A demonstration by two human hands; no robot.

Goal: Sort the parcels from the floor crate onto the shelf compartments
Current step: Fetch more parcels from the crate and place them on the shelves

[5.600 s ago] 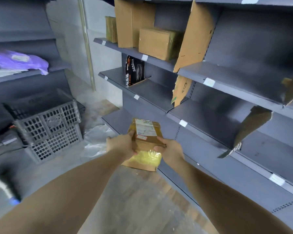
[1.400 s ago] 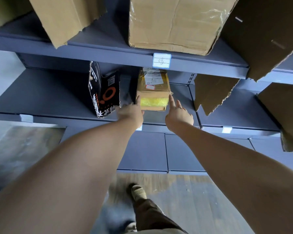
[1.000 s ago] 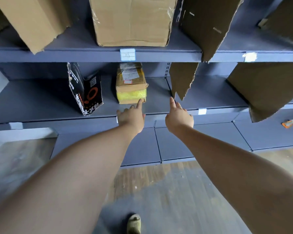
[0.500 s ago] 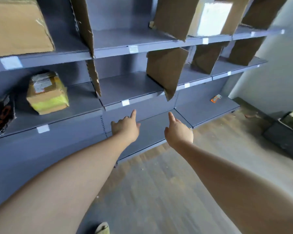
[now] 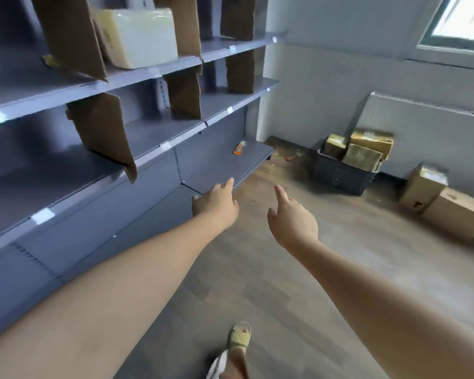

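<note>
Reaches both bare arms forward from the bottom of the frame, over a grey-brown wooden plank floor point(image 5: 353, 255). Holds nothing in the left hand point(image 5: 216, 205), at centre frame: forefinger out straight, other fingers loosely bent. Holds nothing in the right hand point(image 5: 293, 224) either, just right of the left one and apart from it: forefinger pointing up-frame, thumb out to the side, back of the hand up.

Along the left half of the frame: a dark grey metal shelf unit point(image 5: 74, 203), split into compartments by upright brown cardboard dividers point(image 5: 101, 129), with small white labels point(image 5: 42, 216) on the board edges. In a compartment at upper left, between two dividers: a pale, plastic-wrapped box point(image 5: 140, 36). On the lowest board, near its far end: a small orange and white object point(image 5: 239, 148), too blurred to name.

Right of centre, against the far grey wall: a black plastic floor crate point(image 5: 340, 175), well apart from both hands, with brown cardboard parcels point(image 5: 363, 157) standing out above its rim, three countable. Further right, on the floor: two plain cardboard boxes point(image 5: 454, 214), touching each other. Behind the crate: a flat grey panel point(image 5: 427, 127) leaning on the wall. In the upper right corner: part of a window point(image 5: 460, 20). At bottom centre: a foot in a beige sandal point(image 5: 240, 336).
</note>
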